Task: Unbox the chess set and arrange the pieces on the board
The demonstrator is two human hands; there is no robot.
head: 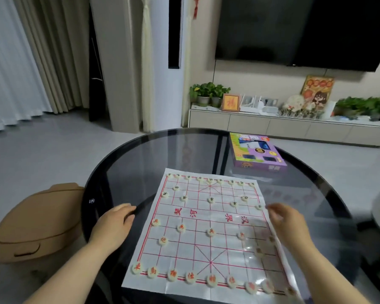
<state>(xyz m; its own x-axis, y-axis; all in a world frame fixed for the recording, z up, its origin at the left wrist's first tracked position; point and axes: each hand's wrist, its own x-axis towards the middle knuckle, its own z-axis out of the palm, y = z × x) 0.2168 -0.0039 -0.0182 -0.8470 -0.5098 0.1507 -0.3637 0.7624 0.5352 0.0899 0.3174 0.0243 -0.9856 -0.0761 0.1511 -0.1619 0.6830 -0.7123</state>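
Apparently the board (pixel 208 229) edge is pinched by the blurred right hand (pixel 289 224); left hand (pixel 112 224) lies loosely curled, empty; pieces (pixel 211 232) could be scattered.

Bare dark glass lies open along the left and far sides of the round black-rimmed surface (pixel 140 163), so I can pass freely there. The white paper board with a red grid (pixel 208 233) fills the middle, with small white round pieces (pixel 211 232) dotted over it and lining its near and far edges. A purple cardboard box (pixel 258 153) blocks the far right. My right hand (pixel 289 224) covers the board's right edge.
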